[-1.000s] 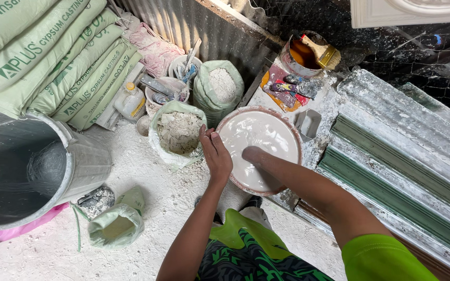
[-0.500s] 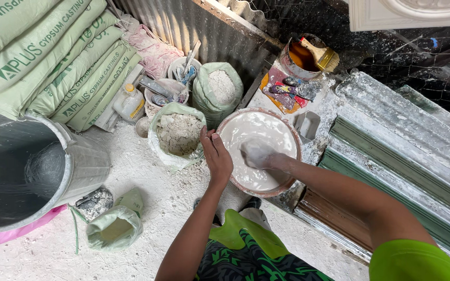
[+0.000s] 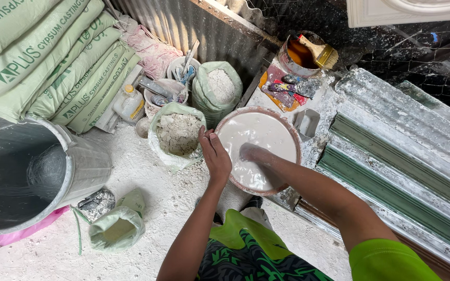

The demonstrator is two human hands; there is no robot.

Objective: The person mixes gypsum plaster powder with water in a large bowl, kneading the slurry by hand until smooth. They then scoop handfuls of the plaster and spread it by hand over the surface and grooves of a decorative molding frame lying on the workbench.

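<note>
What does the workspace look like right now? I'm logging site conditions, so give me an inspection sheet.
Surface: floor coated in white powder.
Job's things: round basin of white liquid mix.
Clutter: open powder sack, second sack, brush in tin, stacked green bags, grey bin.
Hands: left hand grips the basin rim; right hand sunk in the mix.
Cables: nothing seen.
Surroundings: corrugated metal wall, moulded strips.

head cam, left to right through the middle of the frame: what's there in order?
Metal bin → open sack of lumpy powder → left hand on the basin's rim → basin of white mix with the right hand in it → green mouldings.
</note>
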